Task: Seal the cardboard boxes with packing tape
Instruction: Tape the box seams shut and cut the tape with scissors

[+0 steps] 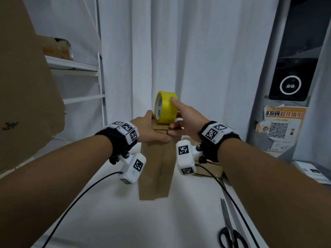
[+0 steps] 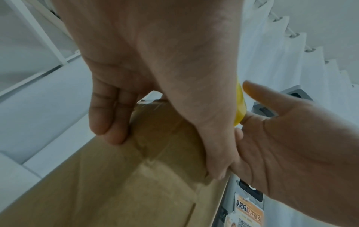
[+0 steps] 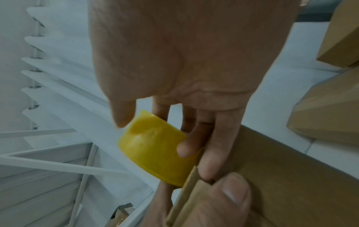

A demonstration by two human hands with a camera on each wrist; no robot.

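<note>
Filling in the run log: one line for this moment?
left hand: holds box flaps | right hand: grips tape roll at box end | scissors: idle

Box [image 1: 157, 169]: matt brown cardboard. Tape roll [image 1: 167, 109]: glossy yellow plastic film on a printed paper core. Scissors [image 1: 231, 230]: black plastic handles. Table [image 1: 125, 221]: smooth matt white.

We cannot see the cardboard box [image 1: 157, 169] top's far end behind the tape roll [image 1: 166, 107] and both hands, the scissors [image 1: 231, 228] handles are cut off by the bottom edge, and the right wrist view is blurred around the fingers [image 3: 186, 147].
</note>
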